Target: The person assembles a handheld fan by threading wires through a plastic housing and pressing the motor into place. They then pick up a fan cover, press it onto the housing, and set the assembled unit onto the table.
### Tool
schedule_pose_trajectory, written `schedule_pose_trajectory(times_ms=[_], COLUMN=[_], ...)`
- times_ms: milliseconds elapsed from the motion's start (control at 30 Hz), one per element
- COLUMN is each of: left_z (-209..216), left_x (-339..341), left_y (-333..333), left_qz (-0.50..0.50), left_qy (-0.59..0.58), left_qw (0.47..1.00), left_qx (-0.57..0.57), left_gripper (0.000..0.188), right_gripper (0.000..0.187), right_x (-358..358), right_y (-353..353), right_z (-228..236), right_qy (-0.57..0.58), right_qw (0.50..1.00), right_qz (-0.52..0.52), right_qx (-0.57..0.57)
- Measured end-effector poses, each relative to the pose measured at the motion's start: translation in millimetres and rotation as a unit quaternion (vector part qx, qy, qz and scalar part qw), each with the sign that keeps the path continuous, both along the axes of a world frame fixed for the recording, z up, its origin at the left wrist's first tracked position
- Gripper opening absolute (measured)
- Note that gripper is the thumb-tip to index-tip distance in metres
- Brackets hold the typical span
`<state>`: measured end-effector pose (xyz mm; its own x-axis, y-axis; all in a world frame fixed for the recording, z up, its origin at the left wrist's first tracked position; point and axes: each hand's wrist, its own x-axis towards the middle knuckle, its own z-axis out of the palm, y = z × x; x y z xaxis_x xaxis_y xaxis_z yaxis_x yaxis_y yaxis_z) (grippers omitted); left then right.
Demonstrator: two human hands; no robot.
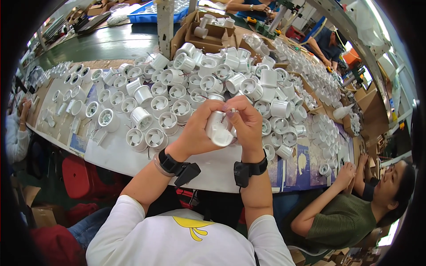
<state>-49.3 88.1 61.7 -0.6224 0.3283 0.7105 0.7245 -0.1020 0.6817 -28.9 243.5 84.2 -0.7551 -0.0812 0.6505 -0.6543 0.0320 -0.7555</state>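
Cardboard box (211, 43) behind white housings (181, 110)

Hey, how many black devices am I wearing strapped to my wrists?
2: the left device on the wrist behind your left hand, and the right device behind your right hand. Both show plainly.

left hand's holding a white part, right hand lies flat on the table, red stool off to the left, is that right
Not quite: in the head view the right hand isn't flat on the table; it is raised, fingers curled at the upper end of the white part. The left hand does hold that part, and the red stool is to the left.
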Motion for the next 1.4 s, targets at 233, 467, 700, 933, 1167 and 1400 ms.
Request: schedule_pose_trajectory(times_ms=[233, 467, 700, 933, 1167, 1400], left_z=[-7, -10, -8, -10, -12, -9], left_x=[1, -1, -2, -2, -3, 4], left_y=[6, 1, -2, 1, 4, 5], left_qz=[0.022, 0.01, 0.0, -0.01, 0.01, -0.003], left_qy=[0.033, 0.004, -0.038, -0.01, -0.014, -0.038], left_qw=[0.999, 1.0, 0.999, 1.0, 0.999, 0.999], left_qx=[0.034, -0.005, -0.029, -0.026, -0.027, -0.005], left_gripper=[0.061, 0.066, 0.064, 0.065, 0.064, 0.064], right_gripper=[0.004, 0.007, 0.015, 0.013, 0.01, 0.011], right_x=[2, 1, 6, 11, 6, 4], right_y=[-5, 6, 14, 5, 7, 3], right_z=[-3, 7, 18, 28, 17, 18], right_qy=[-0.022, -0.151, 0.001, -0.037, 0.052, 0.004], right_qw=[0.997, 0.988, 0.997, 0.99, 0.977, 0.994], right_qz=[-0.068, 0.008, 0.005, -0.051, -0.113, -0.055], right_qx=[0.004, -0.03, 0.075, 0.124, 0.175, 0.099])
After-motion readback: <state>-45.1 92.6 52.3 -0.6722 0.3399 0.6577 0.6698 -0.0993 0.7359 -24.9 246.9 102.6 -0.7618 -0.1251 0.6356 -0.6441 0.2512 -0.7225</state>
